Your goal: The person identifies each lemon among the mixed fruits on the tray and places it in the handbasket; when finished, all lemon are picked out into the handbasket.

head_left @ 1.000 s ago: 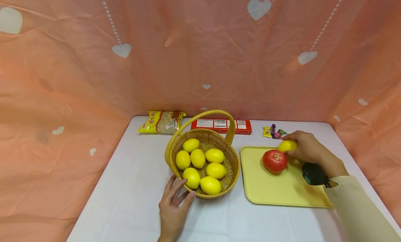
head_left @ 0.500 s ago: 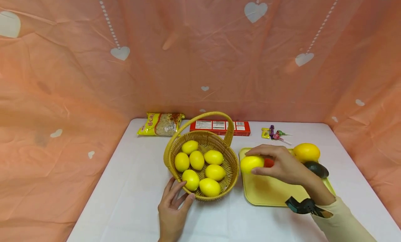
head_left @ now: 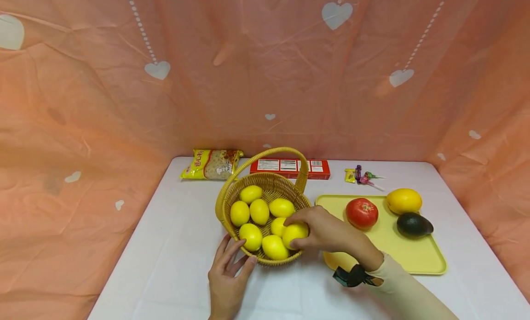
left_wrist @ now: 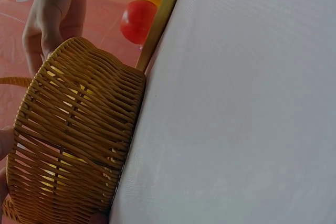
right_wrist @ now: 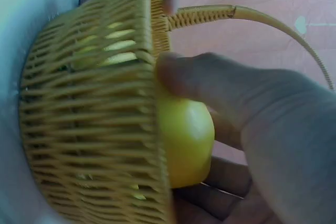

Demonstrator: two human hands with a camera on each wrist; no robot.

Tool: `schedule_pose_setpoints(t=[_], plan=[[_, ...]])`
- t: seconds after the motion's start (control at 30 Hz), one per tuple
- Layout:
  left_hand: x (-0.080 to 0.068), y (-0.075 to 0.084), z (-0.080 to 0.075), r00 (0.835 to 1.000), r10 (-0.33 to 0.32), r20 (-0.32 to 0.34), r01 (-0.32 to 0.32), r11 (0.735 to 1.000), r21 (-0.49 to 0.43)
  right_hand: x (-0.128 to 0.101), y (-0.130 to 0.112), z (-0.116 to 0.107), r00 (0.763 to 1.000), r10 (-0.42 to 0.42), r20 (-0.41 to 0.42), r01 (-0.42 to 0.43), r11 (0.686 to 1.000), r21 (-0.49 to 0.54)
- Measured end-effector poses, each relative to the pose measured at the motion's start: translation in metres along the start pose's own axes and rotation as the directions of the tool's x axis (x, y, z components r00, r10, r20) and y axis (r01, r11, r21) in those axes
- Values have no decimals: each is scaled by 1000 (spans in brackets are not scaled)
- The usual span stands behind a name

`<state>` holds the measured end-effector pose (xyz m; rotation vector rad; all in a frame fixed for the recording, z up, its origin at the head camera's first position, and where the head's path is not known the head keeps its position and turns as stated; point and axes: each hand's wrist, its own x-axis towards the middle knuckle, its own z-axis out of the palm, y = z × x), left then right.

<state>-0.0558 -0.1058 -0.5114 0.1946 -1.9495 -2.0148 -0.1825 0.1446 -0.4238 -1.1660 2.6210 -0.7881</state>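
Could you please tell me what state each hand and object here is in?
Right hand: grips a lemon over the basket.
Left hand: open, fingers against the basket.
Basket: upright, holding lemons.
Tray: flat, holding a tomato.

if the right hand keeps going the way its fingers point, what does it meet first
Probably the lemons in the basket. The right hand grips a lemon just over the near rim, fingers pointing leftward at the pile. Depth is unclear, so it might clear them.

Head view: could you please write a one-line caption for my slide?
Right hand holds a lemon over the wicker basket; left hand touches the basket's near rim.
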Motion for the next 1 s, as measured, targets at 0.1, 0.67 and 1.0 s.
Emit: schedule_pose_setpoints(t=[0.1,0.67,1.0], plan=[[-1,0,0,1000,-6,-2,6,1000,-1,5,-1,9,1000,-9,0,9,1000,-27],[91,95,-72,799,600,-34,-574,778,254,-58,7,-101,868,-98,-487,-35,966,-257],[154,235,-90,426,904,46,-670,281,687,-78,-24,-186,584,-225,-780,-212,885,-414]])
